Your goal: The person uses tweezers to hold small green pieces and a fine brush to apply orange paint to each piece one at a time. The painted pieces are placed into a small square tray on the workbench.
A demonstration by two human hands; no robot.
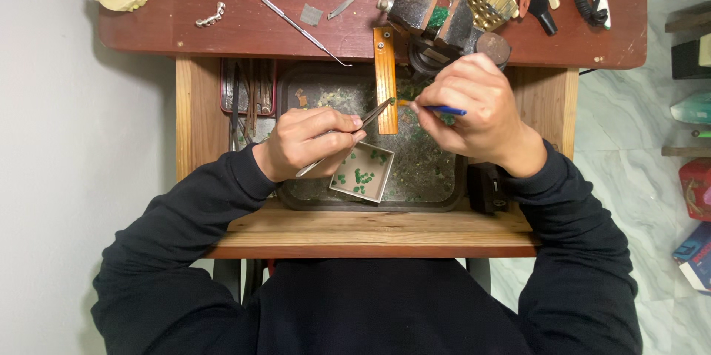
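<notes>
Head view: cluttered red-brown benchtop [244, 29] w/ dark tray [433, 177], marble floor [629, 170].

Both hands work over the dark tray [437, 196] sunk in the wooden bench [370, 233], and they close off its middle. The left hand [307, 140] with its tweezers [348, 136] covers the tray's left half; the right hand [474, 107] with a blue-handled tool [444, 110] covers the right half. Between them the orange wooden peg [385, 81] juts out from the far edge, leaving only a narrow gap on either side. A small white box [363, 171] takes the near middle of the tray. The near right corner of the tray lies open. The vise [437, 18] blocks the far edge above the peg. The bench's near edge is bare wood.
</notes>
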